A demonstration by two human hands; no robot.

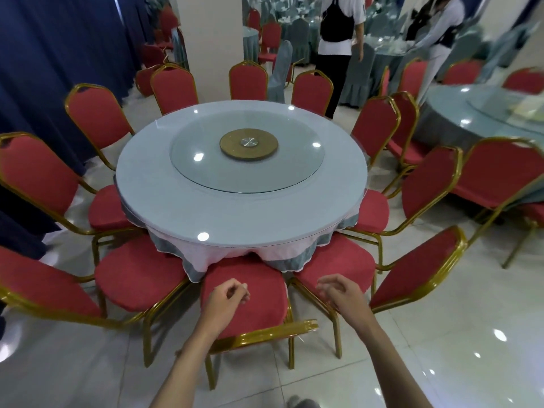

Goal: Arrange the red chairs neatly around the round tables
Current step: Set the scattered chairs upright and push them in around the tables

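Round desk (176,213) frame centre, glass turntable (206,172) on it. Chairs (256,275) ring it, seats tucked under its edge. Pillar (212,48) behind, top centre; second desk (459,113) upper right; curtain (59,54) upper left.

No readable text, labels, brands or numbers anywhere; far tables (388,51) perhaps too blurred

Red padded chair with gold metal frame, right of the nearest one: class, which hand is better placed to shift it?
Right. The right hand hovers by that red chair's seat; the left hand hovers over the nearest chair, farther away.
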